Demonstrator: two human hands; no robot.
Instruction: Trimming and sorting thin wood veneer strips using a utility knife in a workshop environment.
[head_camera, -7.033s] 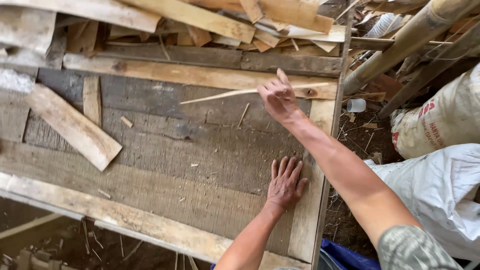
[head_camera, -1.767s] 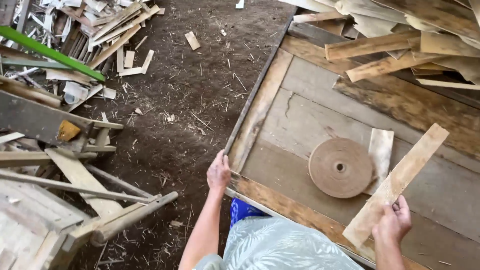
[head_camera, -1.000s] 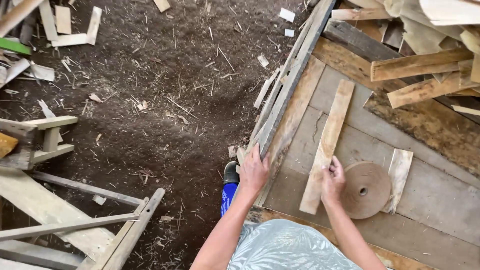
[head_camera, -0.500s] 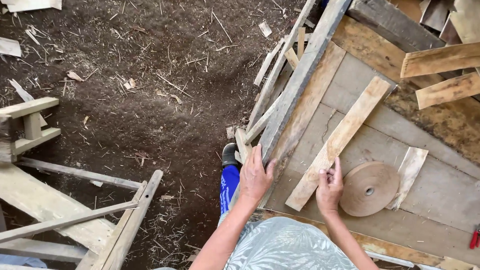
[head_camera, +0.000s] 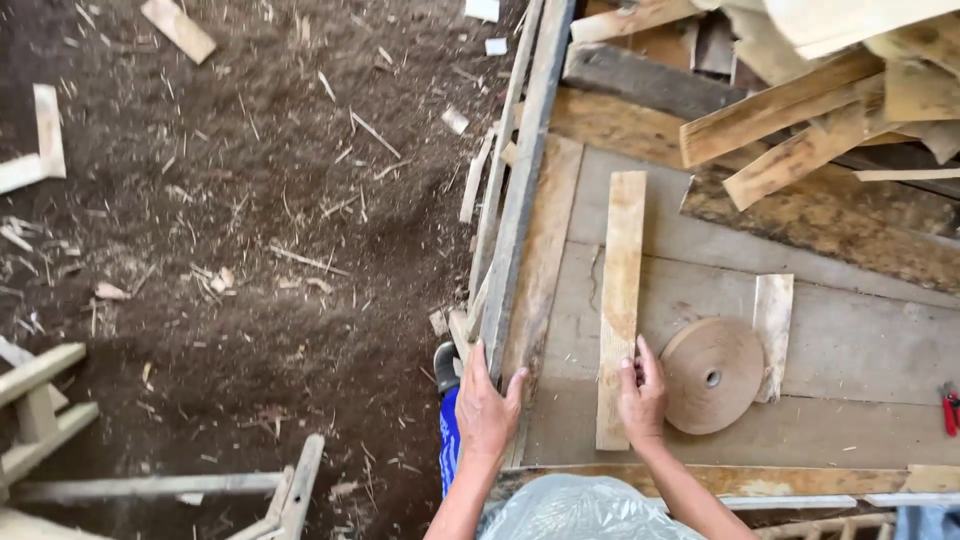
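Care is best taken that the pale wooden slat (head_camera: 620, 300), lying flat on the plank platform (head_camera: 850, 340) just left of the brown tape roll (head_camera: 712, 374), is kept parallel to the long edge rail (head_camera: 525, 180). The right hand (head_camera: 642, 395) is laid half-open on its near end; the left hand (head_camera: 487, 410) is clasped around the rail. Half a second earlier the slat was angled rightward; now it is squared
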